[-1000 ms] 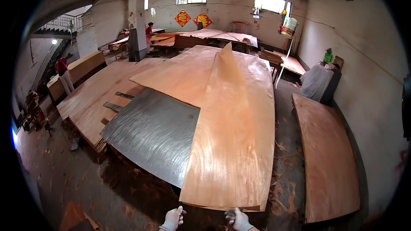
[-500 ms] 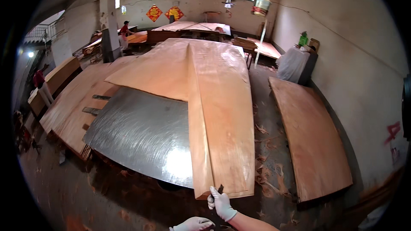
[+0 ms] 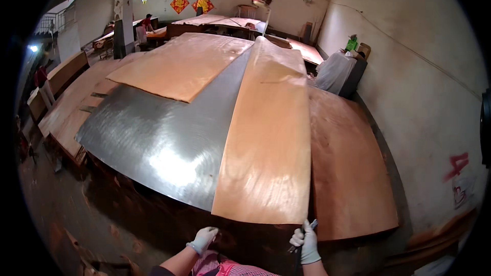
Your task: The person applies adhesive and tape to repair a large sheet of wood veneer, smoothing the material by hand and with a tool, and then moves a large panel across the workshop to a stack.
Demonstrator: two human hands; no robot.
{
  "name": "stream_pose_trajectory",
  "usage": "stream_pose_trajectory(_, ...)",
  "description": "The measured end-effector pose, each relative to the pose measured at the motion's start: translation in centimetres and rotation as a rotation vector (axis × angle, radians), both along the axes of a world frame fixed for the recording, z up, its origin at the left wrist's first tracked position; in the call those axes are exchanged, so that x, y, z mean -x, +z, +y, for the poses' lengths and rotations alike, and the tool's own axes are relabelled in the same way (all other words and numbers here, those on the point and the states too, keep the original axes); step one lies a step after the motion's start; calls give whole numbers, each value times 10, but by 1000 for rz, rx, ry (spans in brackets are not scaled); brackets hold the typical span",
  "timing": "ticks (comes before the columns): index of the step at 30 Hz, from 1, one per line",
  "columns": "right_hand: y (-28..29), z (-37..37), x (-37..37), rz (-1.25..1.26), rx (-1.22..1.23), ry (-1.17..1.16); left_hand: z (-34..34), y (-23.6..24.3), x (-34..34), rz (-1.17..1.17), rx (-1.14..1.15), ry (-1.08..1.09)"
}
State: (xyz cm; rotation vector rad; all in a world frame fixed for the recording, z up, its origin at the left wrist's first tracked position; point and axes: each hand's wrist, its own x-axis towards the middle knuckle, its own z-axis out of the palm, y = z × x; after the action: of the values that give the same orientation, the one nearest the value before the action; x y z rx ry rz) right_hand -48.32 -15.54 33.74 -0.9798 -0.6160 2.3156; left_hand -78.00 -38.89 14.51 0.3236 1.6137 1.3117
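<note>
A long tan wood veneer sheet (image 3: pixel 263 163) lies along the right side of a shiny dark grey panel (image 3: pixel 148 138). My right hand (image 3: pixel 308 245), in a whitish glove, is closed around a dark hand tool (image 3: pixel 314 223) at the sheet's near right corner. The tool's exact kind is unclear, and I cannot tell whether the fingers also pinch the corner. Below the panel's near edge my left hand (image 3: pixel 203 239), also gloved, is curled with nothing visible in it, apart from the sheet. Another veneer sheet (image 3: pixel 179 66) covers the far left part of the panel.
A stack of brown wood sheets (image 3: pixel 353 168) stands at the right, near the wall. Further wood sheets (image 3: pixel 61 112) lie to the left. A pillar (image 3: pixel 123 15) and a person (image 3: pixel 143 28) are farther back. A plastic-covered object (image 3: pixel 335 71) stands by the right wall.
The long sheet's near end has moved right and its lengthwise fold has flattened. More dark panel shows between the two veneer sheets. My hands have moved apart, right hand rightward, left hand leftward and up.
</note>
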Motion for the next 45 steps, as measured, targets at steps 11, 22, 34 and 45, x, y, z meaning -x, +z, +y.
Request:
stream_pose_trajectory(11, 47, 137, -231, 108, 25, -20, 226, 6, -154, -1008, 144, 621)
stream_pose_trajectory(22, 53, 296, -391, -200, -3, -119, 379, -94, -213, -1312, -465, 817)
stream_pose_trajectory(34, 57, 407, -542, -622, -107, -257, 418, -86, -284, -878, -425, 1135)
stream_pose_trajectory(45, 26, 487, -706, -946, -373, -176, 453, -53, -452, -637, -319, 1126)
